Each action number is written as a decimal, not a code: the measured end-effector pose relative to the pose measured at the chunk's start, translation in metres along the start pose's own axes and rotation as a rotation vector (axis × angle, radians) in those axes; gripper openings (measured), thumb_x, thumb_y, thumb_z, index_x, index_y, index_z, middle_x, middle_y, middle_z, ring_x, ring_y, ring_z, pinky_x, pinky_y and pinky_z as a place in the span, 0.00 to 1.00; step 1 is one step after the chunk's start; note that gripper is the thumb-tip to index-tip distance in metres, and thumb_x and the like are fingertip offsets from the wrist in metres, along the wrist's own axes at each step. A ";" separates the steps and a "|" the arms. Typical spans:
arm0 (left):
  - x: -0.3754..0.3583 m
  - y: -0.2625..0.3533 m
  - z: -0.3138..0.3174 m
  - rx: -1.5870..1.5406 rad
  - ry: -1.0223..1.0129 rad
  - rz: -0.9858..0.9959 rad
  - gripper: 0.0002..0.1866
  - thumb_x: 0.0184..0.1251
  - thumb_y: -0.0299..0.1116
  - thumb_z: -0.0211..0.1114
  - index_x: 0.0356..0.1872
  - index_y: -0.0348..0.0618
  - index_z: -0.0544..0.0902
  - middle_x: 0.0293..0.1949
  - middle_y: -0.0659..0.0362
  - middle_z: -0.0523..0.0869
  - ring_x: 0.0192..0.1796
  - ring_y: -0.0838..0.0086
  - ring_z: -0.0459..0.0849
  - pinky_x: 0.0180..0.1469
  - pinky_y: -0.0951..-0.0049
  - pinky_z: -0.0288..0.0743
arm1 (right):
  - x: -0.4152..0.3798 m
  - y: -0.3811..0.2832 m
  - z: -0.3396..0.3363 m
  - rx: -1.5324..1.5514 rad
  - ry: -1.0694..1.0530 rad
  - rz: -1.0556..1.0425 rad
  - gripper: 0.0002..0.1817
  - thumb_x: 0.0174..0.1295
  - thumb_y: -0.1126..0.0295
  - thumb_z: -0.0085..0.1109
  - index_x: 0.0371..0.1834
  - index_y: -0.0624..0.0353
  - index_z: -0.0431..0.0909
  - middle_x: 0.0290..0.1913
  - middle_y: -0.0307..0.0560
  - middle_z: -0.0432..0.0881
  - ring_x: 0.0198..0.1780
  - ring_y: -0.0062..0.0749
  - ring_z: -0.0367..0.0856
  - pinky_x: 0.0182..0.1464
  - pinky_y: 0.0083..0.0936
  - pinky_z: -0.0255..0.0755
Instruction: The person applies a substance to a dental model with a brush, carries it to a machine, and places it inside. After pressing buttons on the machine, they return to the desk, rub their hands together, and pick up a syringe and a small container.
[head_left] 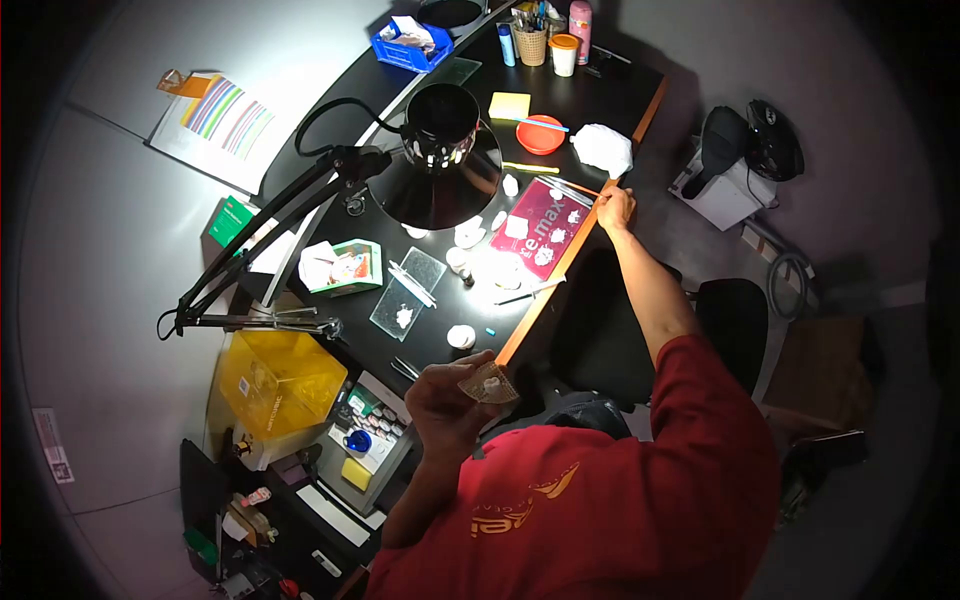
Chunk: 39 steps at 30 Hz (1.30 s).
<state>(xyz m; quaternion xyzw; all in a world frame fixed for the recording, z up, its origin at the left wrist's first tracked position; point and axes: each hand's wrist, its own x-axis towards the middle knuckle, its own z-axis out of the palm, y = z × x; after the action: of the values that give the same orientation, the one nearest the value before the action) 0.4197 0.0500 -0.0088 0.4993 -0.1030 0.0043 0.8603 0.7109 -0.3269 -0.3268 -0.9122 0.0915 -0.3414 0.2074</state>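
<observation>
A yellow box (280, 380) sat at the left. The left hand (445, 400) pinched a small clear packet (490, 384) near the chest. The right hand (615, 208) reached to the desk edge (545, 295) beside a pink card (540, 228); its grip could not be told.

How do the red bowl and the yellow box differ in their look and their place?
The red bowl is round, shallow and opaque; the yellow box is square-edged, deep and see-through. The red bowl sits on the dark desk, at its far end, with a blue stick across its rim; the yellow box stands beside the near end of the dark desk. Neither hand touches either.
</observation>
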 end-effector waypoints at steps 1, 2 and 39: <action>0.004 -0.002 0.000 -0.004 0.001 0.001 0.25 0.52 0.20 0.78 0.51 0.38 0.77 0.57 0.41 0.83 0.56 0.58 0.86 0.59 0.62 0.84 | 0.002 -0.001 -0.003 0.046 0.031 -0.003 0.08 0.54 0.75 0.65 0.37 0.58 0.80 0.27 0.53 0.80 0.28 0.50 0.81 0.36 0.39 0.75; 0.009 -0.004 0.001 -0.008 -0.001 0.002 0.25 0.52 0.20 0.78 0.51 0.38 0.77 0.57 0.41 0.83 0.56 0.58 0.87 0.59 0.62 0.84 | 0.004 -0.001 -0.007 0.083 0.034 0.014 0.06 0.54 0.76 0.64 0.36 0.57 0.80 0.26 0.51 0.79 0.28 0.50 0.81 0.35 0.40 0.75; 0.046 -0.015 0.024 -0.004 0.026 0.078 0.24 0.61 0.29 0.75 0.56 0.37 0.75 0.55 0.43 0.83 0.54 0.59 0.87 0.58 0.60 0.84 | 0.060 -0.023 -0.180 1.258 0.248 0.753 0.14 0.70 0.66 0.62 0.47 0.68 0.75 0.36 0.52 0.85 0.32 0.33 0.86 0.36 0.24 0.83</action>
<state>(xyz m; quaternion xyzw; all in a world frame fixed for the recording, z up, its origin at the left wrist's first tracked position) 0.4620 0.0175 -0.0015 0.4932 -0.1113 0.0440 0.8616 0.6376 -0.3816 -0.1587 -0.4827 0.2078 -0.3354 0.7819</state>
